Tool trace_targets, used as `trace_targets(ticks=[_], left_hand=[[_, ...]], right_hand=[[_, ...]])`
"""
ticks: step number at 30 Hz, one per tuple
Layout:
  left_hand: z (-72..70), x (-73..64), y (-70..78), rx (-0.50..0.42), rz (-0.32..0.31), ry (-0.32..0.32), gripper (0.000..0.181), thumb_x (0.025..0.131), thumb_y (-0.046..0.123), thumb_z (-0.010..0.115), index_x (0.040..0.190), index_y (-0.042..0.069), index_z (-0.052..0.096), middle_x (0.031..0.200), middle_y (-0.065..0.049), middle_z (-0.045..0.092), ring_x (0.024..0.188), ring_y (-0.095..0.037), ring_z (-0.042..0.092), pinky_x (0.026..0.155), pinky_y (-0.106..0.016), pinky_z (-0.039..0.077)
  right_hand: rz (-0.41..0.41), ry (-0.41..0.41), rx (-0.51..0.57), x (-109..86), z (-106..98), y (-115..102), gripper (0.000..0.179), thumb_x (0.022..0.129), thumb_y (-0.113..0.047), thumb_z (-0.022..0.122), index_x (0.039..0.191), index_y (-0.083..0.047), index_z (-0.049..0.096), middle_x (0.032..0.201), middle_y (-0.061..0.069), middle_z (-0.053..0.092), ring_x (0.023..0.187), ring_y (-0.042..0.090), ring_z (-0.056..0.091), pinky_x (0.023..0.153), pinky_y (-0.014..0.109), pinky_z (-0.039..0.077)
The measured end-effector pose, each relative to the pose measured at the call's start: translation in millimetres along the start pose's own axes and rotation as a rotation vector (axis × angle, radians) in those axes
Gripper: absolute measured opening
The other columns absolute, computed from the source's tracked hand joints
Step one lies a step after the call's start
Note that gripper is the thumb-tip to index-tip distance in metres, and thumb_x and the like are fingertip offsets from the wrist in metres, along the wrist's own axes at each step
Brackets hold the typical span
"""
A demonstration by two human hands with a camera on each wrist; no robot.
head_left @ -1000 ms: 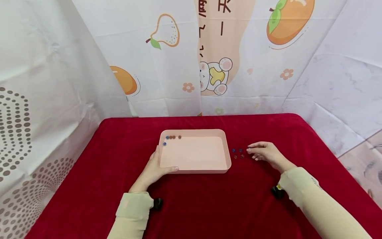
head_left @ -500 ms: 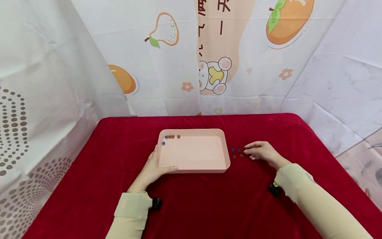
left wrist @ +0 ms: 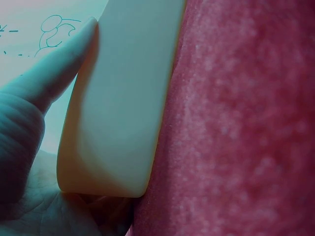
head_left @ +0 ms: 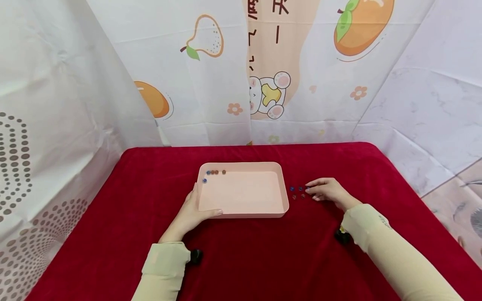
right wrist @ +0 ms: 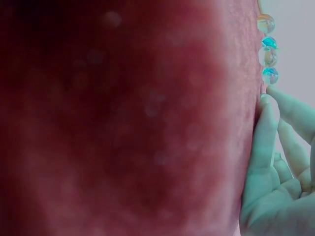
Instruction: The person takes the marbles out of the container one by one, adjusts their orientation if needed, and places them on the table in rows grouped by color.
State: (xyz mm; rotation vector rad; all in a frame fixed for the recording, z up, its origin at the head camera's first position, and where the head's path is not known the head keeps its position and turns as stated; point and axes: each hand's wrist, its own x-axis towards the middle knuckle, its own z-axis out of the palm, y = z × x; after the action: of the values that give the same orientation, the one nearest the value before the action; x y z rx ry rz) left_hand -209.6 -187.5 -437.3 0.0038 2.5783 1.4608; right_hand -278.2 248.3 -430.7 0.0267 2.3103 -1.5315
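Observation:
With my left hand [head_left: 190, 215], I grip the near left corner of a shallow pink tray [head_left: 244, 215]; the thumb [left wrist: 64, 61] lies over the near rim. Blue and brown glass marbles sit inside, along the far wall and at the left: a blue marble [head_left: 204, 181] stands apart from the row with a brown marble [head_left: 224, 172] at its end. My right hand [head_left: 331, 193] is low over the cloth, right of the tray, with a blue marble [head_left: 308, 187] between thumb and index fingertips, mostly hidden. Beside it lie two blue marbles [head_left: 300, 188] and two brown marbles [head_left: 303, 196].
A red velvet cloth [head_left: 256, 259] covers the table. White printed curtains [head_left: 211, 92] hang behind it and at both sides. A black wrist camera [head_left: 342, 236] shows under the right sleeve, another black wrist camera [head_left: 196, 256] by the left.
My right hand has shifted slightly left, closer to the loose marbles, with the blue marble at its fingertips. The left hand keeps its grip on the tray. The head view has drifted a little.

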Motion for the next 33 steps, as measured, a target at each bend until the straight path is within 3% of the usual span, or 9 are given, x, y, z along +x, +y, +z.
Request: trace_targets(ticks=[19, 33], left_hand=[[0.2, 0.6, -1.4, 0.019, -0.015, 0.001, 0.129, 0.074, 0.048, 0.084, 0.16, 0.018, -0.006, 0.167, -0.013, 0.001, 0.153, -0.035, 0.008, 0.12, -0.061, 0.018], [0.6, 0.5, -1.7, 0.008, 0.001, 0.003, 0.126, 0.074, 0.045, 0.085, 0.16, 0.019, -0.003, 0.167, -0.014, -0.001, 0.152, -0.036, 0.01, 0.119, -0.062, 0.019]], right_hand=[[0.002, 0.0, 0.043, -1.9, 0.0, 0.4, 0.055, 0.096, -0.016, 0.065, 0.141, 0.009, 0.047, 0.088, -0.007, 0.073, 0.066, 0.006, 0.065, 0.07, 0.023, 0.058], [0.002, 0.042, 0.116, -6.6, 3.7, -19.2, 0.057, 0.096, -0.016, 0.064, 0.14, 0.012, 0.041, 0.082, -0.005, 0.069, 0.062, 0.007, 0.064, 0.07, 0.023, 0.058]])
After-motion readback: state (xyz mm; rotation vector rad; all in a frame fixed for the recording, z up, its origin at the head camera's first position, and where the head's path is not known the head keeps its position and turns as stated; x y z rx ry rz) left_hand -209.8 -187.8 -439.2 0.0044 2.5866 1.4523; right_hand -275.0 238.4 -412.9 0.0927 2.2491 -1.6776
